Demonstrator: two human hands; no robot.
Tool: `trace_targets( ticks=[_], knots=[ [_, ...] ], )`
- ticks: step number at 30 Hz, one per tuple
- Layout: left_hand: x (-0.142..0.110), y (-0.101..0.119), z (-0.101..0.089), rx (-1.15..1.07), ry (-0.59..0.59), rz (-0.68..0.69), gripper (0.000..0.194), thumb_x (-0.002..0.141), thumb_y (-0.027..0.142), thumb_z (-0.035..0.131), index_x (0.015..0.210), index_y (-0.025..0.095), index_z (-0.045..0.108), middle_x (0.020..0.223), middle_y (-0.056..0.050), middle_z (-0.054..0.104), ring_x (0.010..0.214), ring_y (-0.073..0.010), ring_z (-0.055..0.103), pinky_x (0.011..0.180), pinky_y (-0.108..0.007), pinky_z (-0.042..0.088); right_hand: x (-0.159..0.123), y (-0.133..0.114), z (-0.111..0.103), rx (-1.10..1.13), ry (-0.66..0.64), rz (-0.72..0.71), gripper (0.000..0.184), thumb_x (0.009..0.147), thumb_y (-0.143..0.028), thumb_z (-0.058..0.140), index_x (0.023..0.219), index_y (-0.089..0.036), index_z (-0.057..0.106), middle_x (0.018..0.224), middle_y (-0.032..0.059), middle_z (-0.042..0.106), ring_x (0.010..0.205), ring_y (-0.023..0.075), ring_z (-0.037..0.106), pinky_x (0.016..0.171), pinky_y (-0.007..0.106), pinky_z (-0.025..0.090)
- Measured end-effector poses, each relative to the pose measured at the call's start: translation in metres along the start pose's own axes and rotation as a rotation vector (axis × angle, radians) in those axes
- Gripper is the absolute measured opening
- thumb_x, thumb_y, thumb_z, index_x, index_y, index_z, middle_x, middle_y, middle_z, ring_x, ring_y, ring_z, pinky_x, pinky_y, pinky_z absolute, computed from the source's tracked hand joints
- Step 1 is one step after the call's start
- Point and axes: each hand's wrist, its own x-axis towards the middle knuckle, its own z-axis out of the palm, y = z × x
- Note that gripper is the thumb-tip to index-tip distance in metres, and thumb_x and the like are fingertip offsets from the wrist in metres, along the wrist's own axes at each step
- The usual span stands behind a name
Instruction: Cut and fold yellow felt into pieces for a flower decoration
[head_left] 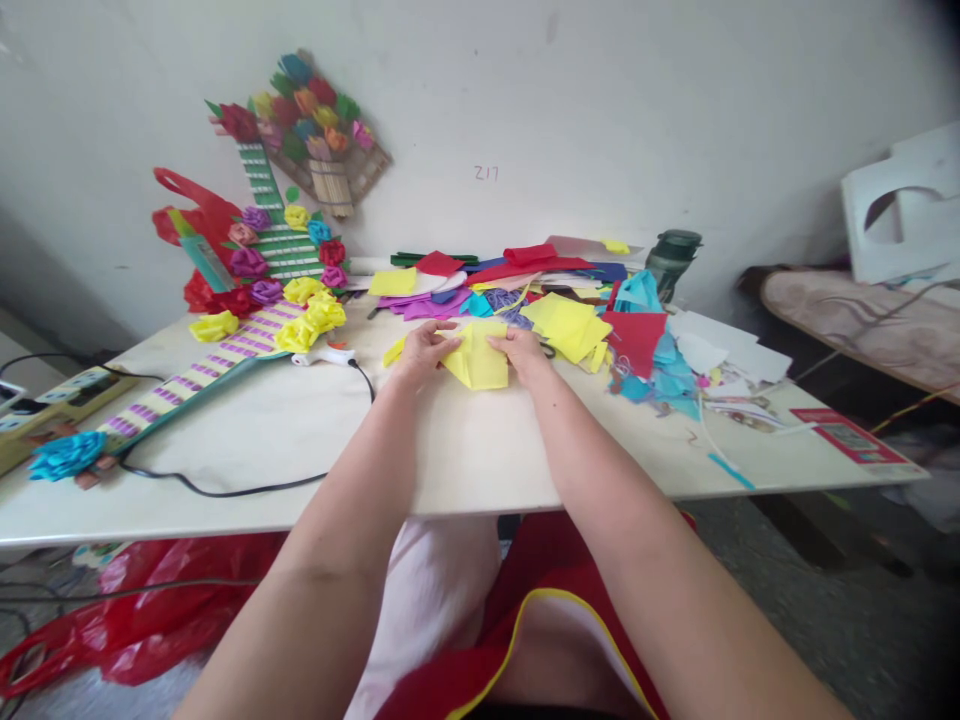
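Note:
A piece of yellow crepe paper (480,362) is stretched between my two hands just above the table, creased down its middle. My left hand (427,352) pinches its left edge with thumb and fingers. At the upper right edge my right hand (520,352) grips it, fingers closed. Right behind my right hand lies a stack of yellow paper sheets (566,325). Another bit of yellow paper (394,352) shows beside my left hand. Further left rests a white glue gun (322,355) with a black cord.
A guitar shape (225,360) decorated with paper flowers fills the table's left side, near a power strip (52,410). Coloured paper (450,285) piles up along the wall. Blue and red scraps (637,340) and a dark bottle (673,262) stand right. The table's front edge (480,512) is close.

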Motion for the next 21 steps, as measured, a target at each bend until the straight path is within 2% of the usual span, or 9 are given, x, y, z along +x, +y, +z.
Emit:
trace_targets(
  ticks=[3, 7, 10, 13, 17, 21],
  knots=[
    [-0.0004, -0.0011, 0.0022, 0.052, -0.019, 0.033, 0.045, 0.065, 0.042, 0.074, 0.100, 0.015, 0.064, 0.053, 0.007, 0.049, 0.043, -0.0053, 0.040, 0.044, -0.019, 0.032, -0.0004, 0.0003, -0.0002, -0.013, -0.003, 0.009, 0.005, 0.068, -0.013, 0.069, 0.072, -0.015, 0.066, 0.061, -0.0010, 0.067, 0.056, 0.0123, 0.062, 0.056, 0.024, 0.052],
    [0.0003, -0.0039, 0.0036, 0.075, -0.041, 0.071, 0.040, 0.069, 0.041, 0.070, 0.099, 0.015, 0.066, 0.055, 0.006, 0.048, 0.048, -0.0061, 0.040, 0.046, -0.019, 0.030, -0.0007, 0.0005, -0.0009, -0.036, -0.013, 0.004, 0.008, 0.066, -0.017, 0.071, 0.073, -0.016, 0.067, 0.062, -0.0005, 0.068, 0.056, 0.0135, 0.062, 0.058, 0.025, 0.053],
    [0.0009, -0.0041, 0.0041, 0.049, -0.062, 0.088, 0.047, 0.068, 0.041, 0.070, 0.107, 0.015, 0.067, 0.057, 0.006, 0.049, 0.052, -0.0071, 0.044, 0.051, -0.019, 0.034, -0.0015, 0.0004, -0.0009, -0.026, -0.028, 0.000, 0.012, 0.063, -0.019, 0.073, 0.073, -0.016, 0.068, 0.065, 0.0010, 0.069, 0.061, 0.0165, 0.065, 0.064, 0.030, 0.056],
    [0.0001, -0.0022, 0.0053, 0.028, -0.084, 0.043, 0.058, 0.068, 0.040, 0.070, 0.120, 0.016, 0.063, 0.058, 0.006, 0.050, 0.050, -0.0075, 0.044, 0.049, -0.020, 0.035, -0.0021, 0.0009, -0.0006, 0.004, -0.050, -0.015, 0.014, 0.062, -0.021, 0.074, 0.075, -0.017, 0.067, 0.066, 0.0012, 0.069, 0.066, 0.0184, 0.067, 0.069, 0.033, 0.057],
    [-0.0019, -0.0001, 0.0082, 0.068, -0.042, -0.049, 0.058, 0.070, 0.037, 0.069, 0.125, 0.019, 0.062, 0.055, 0.006, 0.051, 0.044, -0.0075, 0.041, 0.043, -0.020, 0.035, -0.0008, 0.0024, -0.0009, -0.021, -0.048, -0.013, 0.015, 0.064, -0.024, 0.073, 0.075, -0.017, 0.067, 0.065, 0.0005, 0.068, 0.065, 0.0179, 0.066, 0.070, 0.033, 0.056],
    [-0.0006, -0.0032, 0.0102, 0.059, -0.004, -0.010, 0.051, 0.072, 0.032, 0.067, 0.120, 0.017, 0.065, 0.056, 0.004, 0.054, 0.043, -0.0067, 0.041, 0.042, -0.019, 0.035, 0.0005, 0.0037, -0.0018, -0.023, -0.090, -0.035, 0.029, 0.062, -0.034, 0.075, 0.084, -0.017, 0.067, 0.070, 0.0011, 0.069, 0.067, 0.0175, 0.066, 0.070, 0.032, 0.055]
  ],
)
